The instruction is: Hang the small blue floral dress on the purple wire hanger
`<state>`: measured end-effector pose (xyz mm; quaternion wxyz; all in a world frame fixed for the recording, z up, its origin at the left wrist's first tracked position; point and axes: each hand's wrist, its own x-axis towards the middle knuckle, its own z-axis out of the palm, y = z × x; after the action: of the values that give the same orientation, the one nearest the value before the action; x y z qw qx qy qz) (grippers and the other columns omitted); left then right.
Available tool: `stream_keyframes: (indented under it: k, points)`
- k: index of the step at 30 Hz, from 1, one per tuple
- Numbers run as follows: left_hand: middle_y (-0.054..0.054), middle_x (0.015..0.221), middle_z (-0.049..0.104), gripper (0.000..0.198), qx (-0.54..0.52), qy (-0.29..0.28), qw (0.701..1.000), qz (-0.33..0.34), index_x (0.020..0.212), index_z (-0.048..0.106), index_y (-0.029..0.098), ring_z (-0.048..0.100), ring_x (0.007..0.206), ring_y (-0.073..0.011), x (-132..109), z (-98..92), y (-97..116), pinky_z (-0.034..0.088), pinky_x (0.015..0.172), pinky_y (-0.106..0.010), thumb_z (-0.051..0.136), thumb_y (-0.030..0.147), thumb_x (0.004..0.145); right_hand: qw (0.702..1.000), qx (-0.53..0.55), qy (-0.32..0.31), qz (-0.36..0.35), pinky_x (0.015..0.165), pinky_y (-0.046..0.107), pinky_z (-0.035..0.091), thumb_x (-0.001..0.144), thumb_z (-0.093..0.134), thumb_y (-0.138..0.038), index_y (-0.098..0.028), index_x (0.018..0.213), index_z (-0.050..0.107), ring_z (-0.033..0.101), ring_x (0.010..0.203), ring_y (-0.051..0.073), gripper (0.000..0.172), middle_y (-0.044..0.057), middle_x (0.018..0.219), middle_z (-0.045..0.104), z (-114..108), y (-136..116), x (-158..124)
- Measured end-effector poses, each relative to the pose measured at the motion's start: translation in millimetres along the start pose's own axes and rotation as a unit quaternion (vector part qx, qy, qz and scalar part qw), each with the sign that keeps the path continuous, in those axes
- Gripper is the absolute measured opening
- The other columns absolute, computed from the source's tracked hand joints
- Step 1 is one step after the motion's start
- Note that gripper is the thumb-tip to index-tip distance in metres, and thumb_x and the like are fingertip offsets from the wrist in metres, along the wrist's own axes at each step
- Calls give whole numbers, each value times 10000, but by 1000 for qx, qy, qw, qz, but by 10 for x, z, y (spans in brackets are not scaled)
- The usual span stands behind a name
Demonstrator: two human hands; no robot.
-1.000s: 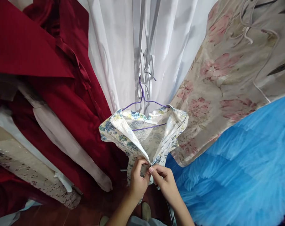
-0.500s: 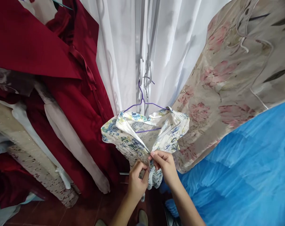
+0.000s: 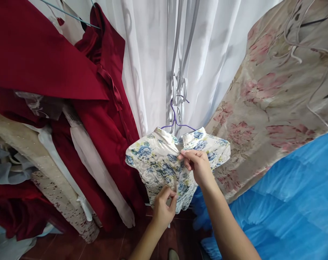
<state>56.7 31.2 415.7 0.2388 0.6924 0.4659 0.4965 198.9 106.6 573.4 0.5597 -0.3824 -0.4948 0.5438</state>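
A small white dress with blue and yellow flowers (image 3: 155,162) hangs on a purple wire hanger (image 3: 175,121) hooked to a white metal grille. My right hand (image 3: 197,164) pinches the fabric near the collar, at the top of the closed back seam. My left hand (image 3: 164,207) grips the dress lower down, at its hem. The zipper pull itself is hidden under my fingers.
Dark red garments (image 3: 71,76) and beige ones (image 3: 96,169) hang on the left. A white curtain (image 3: 142,54) is behind the grille (image 3: 180,65). A beige fabric with pink flowers (image 3: 266,101) and blue tulle (image 3: 288,202) fill the right. Reddish floor (image 3: 99,245) below.
The dress was open at the back; now it is closed. My right hand moved up from the bottom of the opening to the collar, while my left hand stayed low.
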Motion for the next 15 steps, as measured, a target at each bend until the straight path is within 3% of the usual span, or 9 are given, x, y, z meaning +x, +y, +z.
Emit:
stream_keyframes:
  k: [9, 15]
  points:
    - [-19, 792, 526, 174, -25, -76, 997, 17, 774, 492, 188, 544, 745, -160, 2, -218, -210, 405, 692, -256, 539, 218, 940, 995, 33, 51, -81, 421, 247, 213, 803, 702, -340, -141, 612, 737, 341, 347, 69, 279, -36, 364, 473, 219, -221, 214]
    - [-14, 809, 581, 110, -22, -160, 987, -14, 801, 527, 189, 596, 788, -168, 60, -393, -139, 451, 735, -266, 584, 145, 884, 992, 31, 66, -102, 419, 247, 201, 845, 677, -342, -148, 613, 731, 349, 353, 73, 307, -34, 377, 479, 298, -227, 171]
